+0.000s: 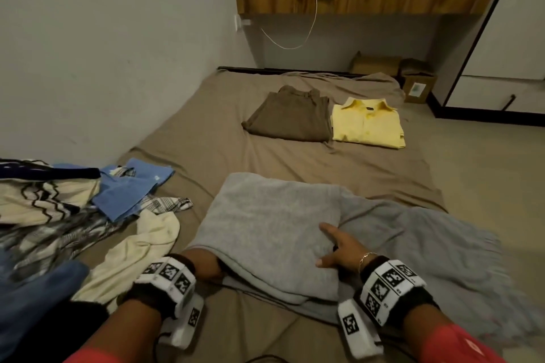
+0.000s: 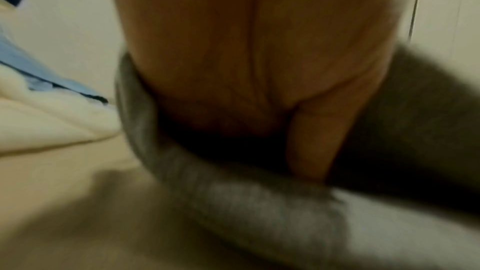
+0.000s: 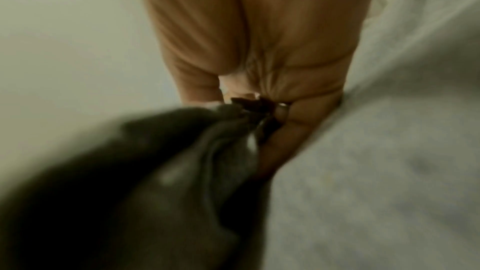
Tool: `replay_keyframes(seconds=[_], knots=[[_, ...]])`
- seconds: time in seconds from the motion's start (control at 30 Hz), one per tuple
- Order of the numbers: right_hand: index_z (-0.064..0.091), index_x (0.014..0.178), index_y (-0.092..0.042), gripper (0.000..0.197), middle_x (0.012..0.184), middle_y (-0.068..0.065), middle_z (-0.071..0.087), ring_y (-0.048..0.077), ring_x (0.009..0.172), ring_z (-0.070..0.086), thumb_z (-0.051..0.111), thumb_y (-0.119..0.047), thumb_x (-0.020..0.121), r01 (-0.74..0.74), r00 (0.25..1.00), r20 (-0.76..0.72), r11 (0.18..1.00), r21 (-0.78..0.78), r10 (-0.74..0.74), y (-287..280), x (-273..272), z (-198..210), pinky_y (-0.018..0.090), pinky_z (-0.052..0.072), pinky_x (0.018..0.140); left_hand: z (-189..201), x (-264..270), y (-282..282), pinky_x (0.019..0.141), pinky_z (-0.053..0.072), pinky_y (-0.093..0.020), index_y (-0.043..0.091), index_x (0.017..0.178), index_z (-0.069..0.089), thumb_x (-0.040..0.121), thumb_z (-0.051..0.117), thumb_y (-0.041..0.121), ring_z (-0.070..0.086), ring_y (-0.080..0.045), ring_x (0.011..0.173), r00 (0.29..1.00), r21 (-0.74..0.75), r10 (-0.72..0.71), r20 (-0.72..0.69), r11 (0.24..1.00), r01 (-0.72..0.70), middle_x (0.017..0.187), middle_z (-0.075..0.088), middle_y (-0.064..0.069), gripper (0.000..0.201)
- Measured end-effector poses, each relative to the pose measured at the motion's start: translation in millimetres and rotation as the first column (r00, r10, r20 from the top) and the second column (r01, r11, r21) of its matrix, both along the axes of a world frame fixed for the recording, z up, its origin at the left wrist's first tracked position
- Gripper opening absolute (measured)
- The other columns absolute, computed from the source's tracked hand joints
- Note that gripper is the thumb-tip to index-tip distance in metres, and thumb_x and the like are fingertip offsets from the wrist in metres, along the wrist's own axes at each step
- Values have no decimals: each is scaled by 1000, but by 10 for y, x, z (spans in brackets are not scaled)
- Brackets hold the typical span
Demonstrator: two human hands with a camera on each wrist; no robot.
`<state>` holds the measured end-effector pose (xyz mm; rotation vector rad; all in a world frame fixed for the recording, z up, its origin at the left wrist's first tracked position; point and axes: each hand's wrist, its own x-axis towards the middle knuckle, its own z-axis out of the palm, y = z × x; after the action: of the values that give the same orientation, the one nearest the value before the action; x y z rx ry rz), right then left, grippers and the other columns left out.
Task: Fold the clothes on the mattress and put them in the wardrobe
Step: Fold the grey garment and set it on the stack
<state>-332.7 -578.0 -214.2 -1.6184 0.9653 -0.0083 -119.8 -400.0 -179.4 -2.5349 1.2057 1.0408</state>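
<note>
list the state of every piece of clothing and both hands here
grey garment: partly folded, a flap turned over
brown garment: folded, flat on the mattress
yellow shirt: folded, beside the brown one
blue shirt: unfolded, on the heap
cream garment: unfolded, crumpled
left hand: fingers hidden under the grey flap
right hand: grip on grey fabric

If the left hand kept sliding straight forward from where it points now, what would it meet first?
Only more gray garment: the left hand is already tucked under its folded layer. Farther on lies the folded brown garment, though depth is unclear.
</note>
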Motion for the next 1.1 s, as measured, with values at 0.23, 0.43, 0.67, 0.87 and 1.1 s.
replay_keyframes(seconds=[0.23, 0.43, 0.67, 0.87, 1.1], knots=[[27, 144, -13, 80, 145, 8, 31, 28, 132, 35, 69, 2, 77, 26, 1000, -12, 997, -73, -27, 87, -55, 57, 31, 38, 103, 609, -3, -54, 41, 42, -17, 5, 69, 62, 96, 48, 18, 58, -7, 46, 893, -344, 71, -445, 907, -243, 56, 65, 1, 33], [46, 127, -4, 44, 85, 7, 54, 19, 74, 53, 60, 0, 85, 307, 945, 128, 951, -34, -301, -185, -847, 354, 24, 45, 59, 372, -627, -692, 94, 39, -25, 12, 123, 55, 95, 51, 19, 49, -18, 122, 970, -576, -181, -162, 816, 56, 132, 53, -6, 29], [43, 132, 1, 56, 136, 23, 44, 31, 114, 48, 66, -13, 84, 493, 806, -185, 811, -316, -562, -595, -2580, 191, 40, 37, 92, -221, -1127, -1177, 115, 16, -43, 17, 150, 2, 93, 53, 20, 3, -33, 144, 887, -164, -461, 36, 873, 460, 157, -5, -13, 76], [60, 109, -2, 43, 82, 12, 65, 28, 78, 59, 63, -37, 84, 654, 757, -193, 726, 212, -625, -649, -2726, -99, 32, 47, 68, -211, -1109, -1219, 116, 14, -43, 18, 149, -5, 95, 49, 24, -1, -34, 144, 868, -59, -496, 31, 866, 497, 156, -11, -12, 77], [68, 89, -4, 69, 84, 17, 69, 29, 67, 66, 91, -31, 30, 542, 790, -28, 676, 499, -613, -743, -2743, -85, 33, 55, 59, -233, -1162, -1181, 116, 11, -42, 18, 149, -7, 97, 45, 28, -3, -33, 144, 867, -47, -496, 55, 866, 498, 156, -13, -12, 74]])
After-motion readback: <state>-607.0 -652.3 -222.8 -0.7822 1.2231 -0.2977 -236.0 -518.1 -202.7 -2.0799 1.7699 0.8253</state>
